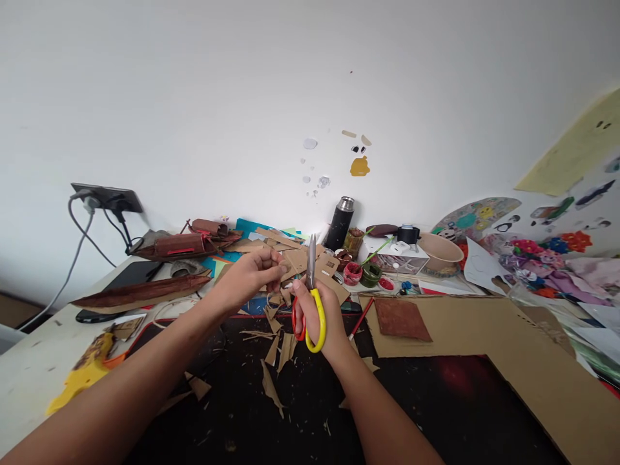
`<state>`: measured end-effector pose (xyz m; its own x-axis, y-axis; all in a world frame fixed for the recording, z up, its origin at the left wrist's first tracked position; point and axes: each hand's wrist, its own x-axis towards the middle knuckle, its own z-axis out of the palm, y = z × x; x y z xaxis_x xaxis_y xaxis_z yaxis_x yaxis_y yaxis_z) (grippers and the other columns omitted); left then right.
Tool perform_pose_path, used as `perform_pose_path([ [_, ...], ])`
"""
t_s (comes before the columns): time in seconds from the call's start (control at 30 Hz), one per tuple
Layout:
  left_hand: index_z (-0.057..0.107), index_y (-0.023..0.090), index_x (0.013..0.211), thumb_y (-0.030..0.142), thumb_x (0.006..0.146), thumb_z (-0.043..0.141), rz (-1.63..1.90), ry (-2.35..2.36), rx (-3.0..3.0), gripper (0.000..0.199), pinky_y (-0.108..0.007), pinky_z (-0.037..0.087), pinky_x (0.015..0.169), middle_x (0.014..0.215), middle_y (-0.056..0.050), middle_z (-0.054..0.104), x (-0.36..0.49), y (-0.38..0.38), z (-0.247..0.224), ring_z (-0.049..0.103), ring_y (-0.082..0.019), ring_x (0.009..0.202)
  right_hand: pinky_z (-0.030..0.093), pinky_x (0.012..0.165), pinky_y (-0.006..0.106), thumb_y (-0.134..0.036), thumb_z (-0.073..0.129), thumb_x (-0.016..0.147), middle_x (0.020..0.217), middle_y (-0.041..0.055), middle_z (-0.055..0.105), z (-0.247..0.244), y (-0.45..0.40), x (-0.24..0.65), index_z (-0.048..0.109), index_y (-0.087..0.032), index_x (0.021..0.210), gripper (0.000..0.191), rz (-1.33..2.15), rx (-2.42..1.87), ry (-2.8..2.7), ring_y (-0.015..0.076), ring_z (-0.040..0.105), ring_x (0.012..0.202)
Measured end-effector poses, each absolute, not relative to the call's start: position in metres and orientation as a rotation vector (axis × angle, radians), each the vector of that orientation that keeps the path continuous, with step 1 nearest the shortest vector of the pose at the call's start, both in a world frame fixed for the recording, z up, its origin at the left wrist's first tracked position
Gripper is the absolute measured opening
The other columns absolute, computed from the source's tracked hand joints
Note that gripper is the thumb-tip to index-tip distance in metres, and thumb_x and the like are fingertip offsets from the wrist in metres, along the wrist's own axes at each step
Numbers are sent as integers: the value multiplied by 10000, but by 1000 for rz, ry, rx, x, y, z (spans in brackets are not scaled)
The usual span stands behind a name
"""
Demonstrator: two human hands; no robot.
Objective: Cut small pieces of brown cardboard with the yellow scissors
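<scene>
My right hand (323,313) grips a pair of scissors (311,271) by the handles, one yellow and one red. The grey blades point up and away from me and look nearly closed. To the left, my left hand (256,274) is closed, thumb and fingertips pinched together beside the blades. Whatever it may hold is too small or hidden to name. Behind both hands lies a heap of cut cardboard pieces (296,259). Below them, cardboard scraps (272,387) are scattered on the dark mat (252,433).
A large cardboard sheet (465,323) lies at right, a reddish-brown painted square (402,319) on it. Brown boat models (177,247) stand at left. A black flask (340,223), open paint jars (352,274) and a beige bowl (440,250) line the wall.
</scene>
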<state>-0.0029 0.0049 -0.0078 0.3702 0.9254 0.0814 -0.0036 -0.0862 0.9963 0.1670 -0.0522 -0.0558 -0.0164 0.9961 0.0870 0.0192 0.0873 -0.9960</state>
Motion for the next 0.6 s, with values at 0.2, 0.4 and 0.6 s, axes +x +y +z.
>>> perform_pose_path([
  [0.2, 676, 187, 870, 409, 790, 839, 821, 898, 1513, 287, -273, 464, 600, 682, 36, 629, -4, 5, -9, 576, -134, 594, 356, 323, 186, -619, 631, 964, 483, -79, 533, -47, -53, 169, 553, -219, 890, 414, 1117, -1074, -1201, 113, 489, 313],
  [0.4, 683, 196, 891, 423, 859, 795, 705, 876, 1596, 255, -293, 510, 639, 693, 17, 688, -3, 1, -7, 630, -158, 634, 357, 324, 196, -586, 672, 953, 447, -89, 517, -51, -52, 169, 560, -223, 941, 380, 1156, -1086, -1233, 130, 487, 314],
  [0.6, 664, 197, 879, 424, 873, 797, 717, 817, 1504, 262, -293, 529, 638, 686, 17, 710, -2, -1, -5, 657, -156, 626, 353, 329, 193, -530, 628, 965, 434, -87, 523, -48, -53, 168, 547, -223, 937, 319, 1143, -1096, -1230, 128, 478, 306],
])
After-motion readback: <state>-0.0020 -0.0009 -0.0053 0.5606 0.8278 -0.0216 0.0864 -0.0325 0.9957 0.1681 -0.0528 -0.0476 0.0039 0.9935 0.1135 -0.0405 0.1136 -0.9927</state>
